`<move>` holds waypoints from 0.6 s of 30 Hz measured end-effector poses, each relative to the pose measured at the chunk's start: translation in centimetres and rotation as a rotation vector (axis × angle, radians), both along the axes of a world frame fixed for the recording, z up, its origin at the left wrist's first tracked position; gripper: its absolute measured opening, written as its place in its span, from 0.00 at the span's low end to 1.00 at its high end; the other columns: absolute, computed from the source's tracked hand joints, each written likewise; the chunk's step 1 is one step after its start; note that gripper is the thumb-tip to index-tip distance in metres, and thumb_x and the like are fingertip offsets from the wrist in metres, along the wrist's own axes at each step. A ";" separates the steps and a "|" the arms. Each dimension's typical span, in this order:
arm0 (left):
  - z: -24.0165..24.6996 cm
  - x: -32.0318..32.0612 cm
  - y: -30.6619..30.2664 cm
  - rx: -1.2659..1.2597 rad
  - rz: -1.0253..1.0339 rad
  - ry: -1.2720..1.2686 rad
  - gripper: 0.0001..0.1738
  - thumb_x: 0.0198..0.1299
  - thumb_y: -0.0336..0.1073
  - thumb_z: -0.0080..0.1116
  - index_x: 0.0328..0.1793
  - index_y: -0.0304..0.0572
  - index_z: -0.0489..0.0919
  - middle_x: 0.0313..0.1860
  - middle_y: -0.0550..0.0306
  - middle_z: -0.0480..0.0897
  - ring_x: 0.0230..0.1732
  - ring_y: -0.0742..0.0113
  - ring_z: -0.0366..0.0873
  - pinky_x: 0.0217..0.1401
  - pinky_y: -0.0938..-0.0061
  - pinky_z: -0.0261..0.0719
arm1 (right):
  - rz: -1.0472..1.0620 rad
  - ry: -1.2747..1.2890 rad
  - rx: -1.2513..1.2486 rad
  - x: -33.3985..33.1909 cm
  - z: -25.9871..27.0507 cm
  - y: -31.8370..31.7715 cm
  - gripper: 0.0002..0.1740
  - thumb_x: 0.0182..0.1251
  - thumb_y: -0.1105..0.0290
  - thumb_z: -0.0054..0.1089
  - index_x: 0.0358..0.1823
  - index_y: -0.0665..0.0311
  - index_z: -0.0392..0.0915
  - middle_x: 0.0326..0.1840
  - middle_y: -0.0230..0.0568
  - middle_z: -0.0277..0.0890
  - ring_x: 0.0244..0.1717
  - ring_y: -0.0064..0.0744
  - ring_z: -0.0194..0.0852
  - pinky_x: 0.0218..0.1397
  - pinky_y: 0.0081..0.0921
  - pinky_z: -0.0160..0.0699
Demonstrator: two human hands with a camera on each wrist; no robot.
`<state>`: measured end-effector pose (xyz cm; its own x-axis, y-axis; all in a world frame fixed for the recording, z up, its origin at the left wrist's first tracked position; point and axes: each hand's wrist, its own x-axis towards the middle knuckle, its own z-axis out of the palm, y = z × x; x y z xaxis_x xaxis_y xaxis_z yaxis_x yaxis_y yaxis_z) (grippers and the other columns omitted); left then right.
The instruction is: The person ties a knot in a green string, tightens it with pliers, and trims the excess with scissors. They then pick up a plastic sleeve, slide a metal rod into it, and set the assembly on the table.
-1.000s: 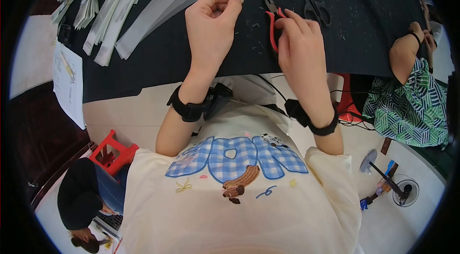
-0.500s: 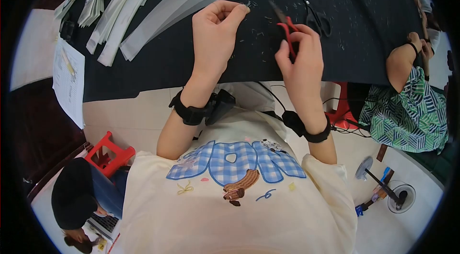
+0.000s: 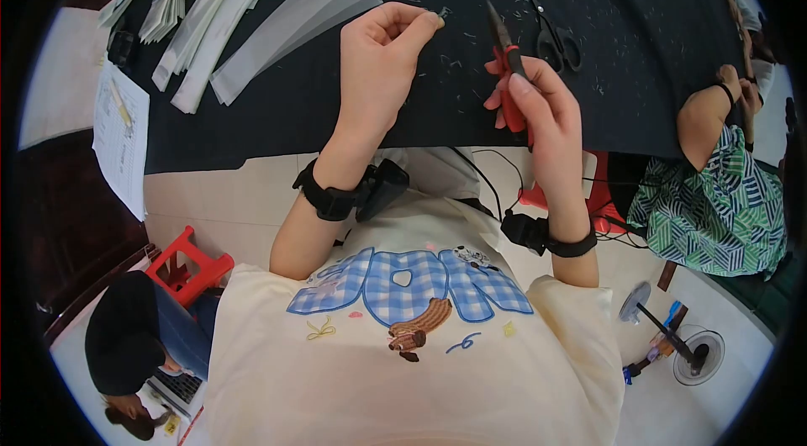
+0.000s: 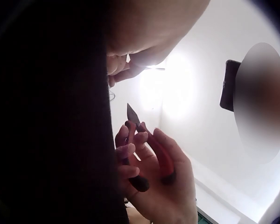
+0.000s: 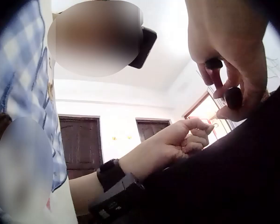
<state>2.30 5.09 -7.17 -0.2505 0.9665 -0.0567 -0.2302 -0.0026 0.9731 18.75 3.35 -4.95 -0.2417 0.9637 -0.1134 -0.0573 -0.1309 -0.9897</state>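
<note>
From my remote station I record the left hand (image 3: 378, 51) above the black cloth (image 3: 639, 89), thumb and index finger pinching a small thin piece (image 3: 444, 13), its remaining fingers curled in; the piece is too small for me to identify. The right hand (image 3: 555, 105) holds the red-handled pliers (image 3: 509, 59), fingers wrapped loosely around the grips, which stand apart in the left wrist view. The pliers' tip is near the left fingertips, not touching them. Principal risk, in my judgement: with so little of the piece protruding, a misaligned approach could nip the fingertip or knock the piece loose. If dropped, it could be lost among similar-looking clippings (image 3: 456, 76) on the cloth. Secondary risk: the slack grip could let the pliers twist under load. The scissors (image 3: 540, 10) lie near the right hand, where a careless sweep could catch them.
</note>
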 end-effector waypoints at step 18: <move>-0.5 1.3 -0.3 0.386 0.243 0.557 0.03 0.47 0.21 0.58 0.28 0.35 0.77 0.16 0.64 0.70 0.15 0.81 0.64 0.16 0.86 0.61 | -0.002 -0.145 0.059 -0.3 -0.1 -1.2 0.16 0.64 0.69 0.38 0.41 0.70 0.75 0.28 0.30 0.69 0.29 0.15 0.61 0.31 0.14 0.62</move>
<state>3.59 4.80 -7.71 -0.3532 0.8052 0.4765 0.3512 -0.3579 0.8652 18.44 2.17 -5.02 -0.2251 0.9702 -0.0898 0.0867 -0.0718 -0.9936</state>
